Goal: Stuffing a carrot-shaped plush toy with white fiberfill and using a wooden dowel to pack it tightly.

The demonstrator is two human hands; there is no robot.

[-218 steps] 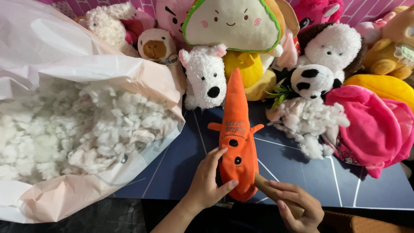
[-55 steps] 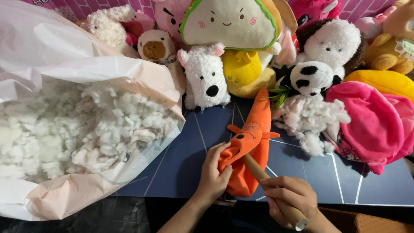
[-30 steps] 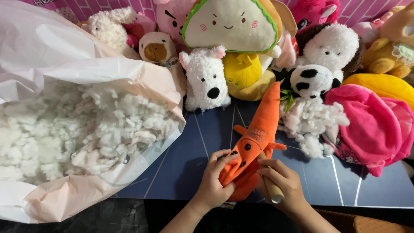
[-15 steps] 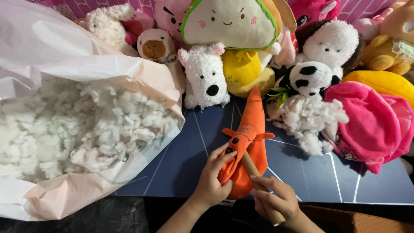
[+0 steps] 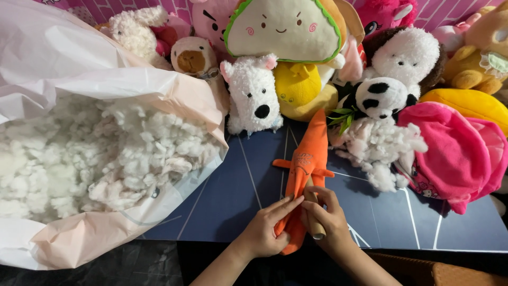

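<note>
Left hand (image 5: 264, 233) clamped on the lower end of the orange carrot plush (image 5: 304, 169), fingers stretched along its side, thumb underneath. Right hand (image 5: 325, 220) closed around a wooden stick (image 5: 316, 226); stick's blunt end pokes out below the fist, upper end hidden btw the fingers and the plush, so can't tell how far in it goes. Hands touching each other, w/ the plush's lower end pinched btw them.

Carrot plush lies flat on the dark blue mat (image 5: 233, 196), running up and slightly right from the hands, tip pointing away from the person. Small side limbs stick out just above the fingers.

Around the hands:
- Far left of left hand: big open plastic bag (image 5: 100, 74) full of white stuffing fiber (image 5: 95, 159), well apart.
- Above left hand: white dog plush (image 5: 253, 95), upright, beside the bag edge.
- Above that: sandwich-shaped plush (image 5: 286, 29) resting on a yellow plush (image 5: 299, 87).
- Upper right of right hand: panda plush (image 5: 381, 98), w/ a loose clump of white fluffy fabric (image 5: 378, 145) below it, just beside the carrot tip.
- Right of right hand: pink plush (image 5: 455, 153), apart.
</note>
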